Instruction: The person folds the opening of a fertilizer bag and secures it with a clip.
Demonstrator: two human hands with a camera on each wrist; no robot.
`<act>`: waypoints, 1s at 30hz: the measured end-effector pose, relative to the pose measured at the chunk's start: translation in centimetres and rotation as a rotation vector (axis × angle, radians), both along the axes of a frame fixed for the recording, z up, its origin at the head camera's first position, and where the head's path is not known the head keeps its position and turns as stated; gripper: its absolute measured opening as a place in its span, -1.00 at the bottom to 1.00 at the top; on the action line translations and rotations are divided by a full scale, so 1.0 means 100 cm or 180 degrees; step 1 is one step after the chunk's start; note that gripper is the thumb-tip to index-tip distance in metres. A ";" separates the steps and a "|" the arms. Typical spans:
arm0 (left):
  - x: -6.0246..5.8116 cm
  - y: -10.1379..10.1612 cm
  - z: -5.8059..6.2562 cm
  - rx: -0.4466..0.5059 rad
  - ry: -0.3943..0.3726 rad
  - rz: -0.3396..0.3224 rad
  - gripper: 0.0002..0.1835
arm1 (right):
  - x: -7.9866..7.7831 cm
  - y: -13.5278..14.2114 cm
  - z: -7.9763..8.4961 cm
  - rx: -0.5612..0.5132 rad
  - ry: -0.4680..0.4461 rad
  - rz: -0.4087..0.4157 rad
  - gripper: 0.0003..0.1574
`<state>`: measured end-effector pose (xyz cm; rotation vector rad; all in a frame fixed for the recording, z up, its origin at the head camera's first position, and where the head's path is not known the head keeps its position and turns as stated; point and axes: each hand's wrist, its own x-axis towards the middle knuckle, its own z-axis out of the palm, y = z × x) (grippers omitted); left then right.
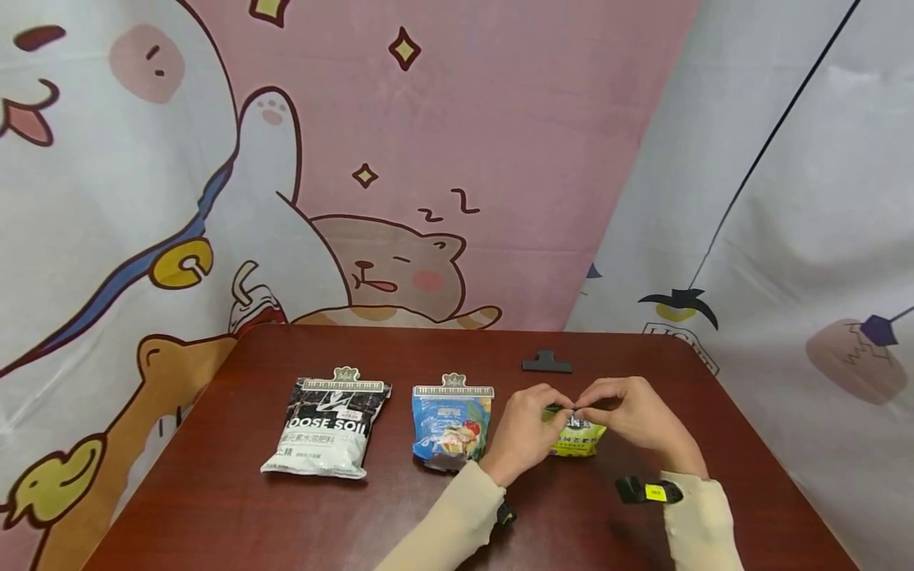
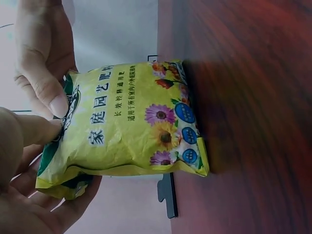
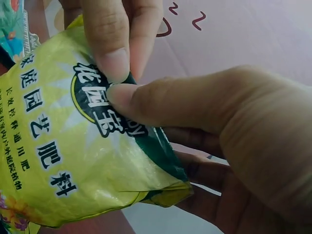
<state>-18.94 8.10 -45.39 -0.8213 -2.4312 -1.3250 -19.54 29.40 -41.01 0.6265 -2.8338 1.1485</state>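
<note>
A yellow fertilizer bag with a green top edge and printed flowers stands on the table at the right. My left hand pinches its top edge between thumb and fingers. From the other side my right hand pinches the same edge, the two thumbs close together. In the left wrist view the bag shows its flowered front, its top folded at the side. The right wrist view has both thumbs pressing on the dark green strip of the bag, with fingers behind it.
A black clip lies on the brown table behind the hands. To the left are a blue bag and a black-and-white soil bag, each with a metal ruler-marked clip on top. A cartoon-printed curtain hangs behind.
</note>
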 end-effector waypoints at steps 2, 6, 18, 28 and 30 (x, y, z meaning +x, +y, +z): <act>0.001 0.001 -0.001 0.0002 0.0099 0.0019 -0.91 | 0.000 0.000 0.000 -0.0013 0.0001 0.0003 -0.78; 0.001 0.003 -0.004 0.0034 0.0357 0.0077 -0.92 | 0.001 0.000 -0.001 -0.0068 0.0021 0.0012 -0.81; -0.002 0.000 -0.003 -0.0096 0.0505 0.0147 -0.91 | 0.001 0.001 0.001 0.0031 -0.0094 -0.0100 -0.83; -0.008 -0.010 -0.004 0.0000 0.0288 -0.0072 -0.93 | 0.004 0.012 0.004 0.0126 -0.0153 -0.0125 -0.90; -0.009 -0.011 -0.004 0.0035 0.0306 -0.0136 -0.93 | 0.004 0.013 0.002 0.0118 -0.0117 -0.0115 -0.91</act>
